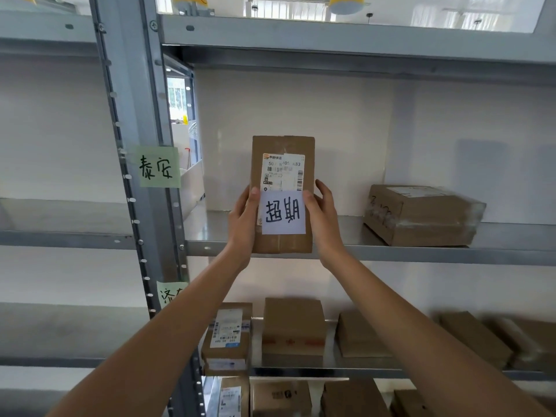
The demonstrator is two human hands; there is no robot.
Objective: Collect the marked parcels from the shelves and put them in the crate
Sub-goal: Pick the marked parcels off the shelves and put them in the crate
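**Marked parcel held up before the shelves**

A grey metal shelving unit [331, 34] fills the frame, its perforated upright [132, 115] running down the left of centre and white wall showing behind each level. On the middle shelf [391, 254], at the right of the frame, a taped cardboard box [421, 215] lies flat, with scrawled writing on its near end. Lower in the frame, a row of brown parcels [293, 329] stands along the next shelf, one at its left end bearing a printed shipping label; more boxes show along the bottom edge, some blurred.

At the centre, a person's two bare forearms reach up from the bottom corners. Between the hands an upright cardboard parcel [282, 145] is held in front of the middle shelf's edge, its lower end level with the rail. The left hand [242, 224] grips its left side, thumb laid on the front face; the right hand [323, 219] grips the right side likewise, fingers curled behind. A courier label [282, 171] covers the parcel's upper front, and below it a white slip [282, 213] carries two large handwritten characters.

Left of centre, a green note [158, 167] with handwriting is stuck to the upright; a second green note [170, 293] sits lower, partly hidden by the left forearm.
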